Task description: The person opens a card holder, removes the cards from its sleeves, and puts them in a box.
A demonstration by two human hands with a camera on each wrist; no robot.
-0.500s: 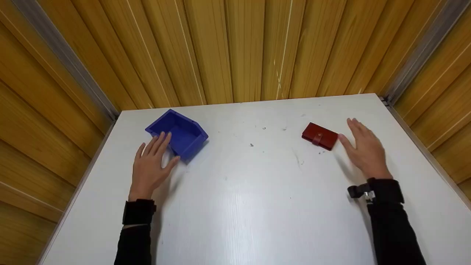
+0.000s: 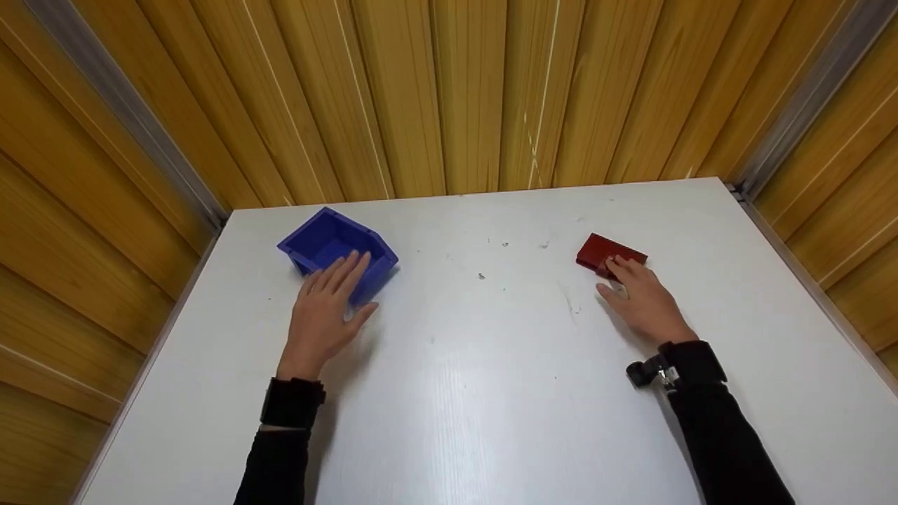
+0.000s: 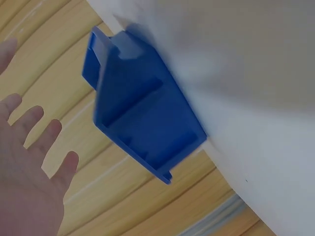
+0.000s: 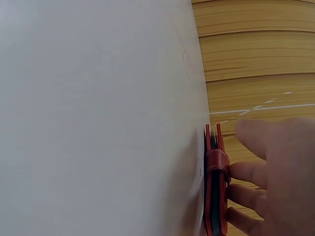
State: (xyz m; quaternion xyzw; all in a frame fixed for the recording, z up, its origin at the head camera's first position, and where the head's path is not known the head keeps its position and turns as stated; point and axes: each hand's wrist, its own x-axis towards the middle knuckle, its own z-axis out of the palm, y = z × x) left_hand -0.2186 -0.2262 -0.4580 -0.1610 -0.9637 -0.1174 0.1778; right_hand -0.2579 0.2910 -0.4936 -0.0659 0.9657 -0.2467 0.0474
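A dark red wallet with a strap and snap lies on the right part of the white table. Over its near right side is my right hand, fingertips right at the wallet's top and thumb apart from it. In the right wrist view the wallet shows edge-on, its strap closed round it, with the fingers beside its cover. My left hand hovers with spread fingers over the near side of a blue plastic bin, holding nothing. The left wrist view shows the bin's side wall apart from those fingers.
The white table carries small dark scuff marks. Yellow wood-patterned panels stand behind it and on both sides. Black straps sit on the wrists, with a small camera on the right one.
My right hand has moved left onto the wallet from beside its right end. My left hand has shifted right, across the front of the bin. Wallet and bin have stayed put.
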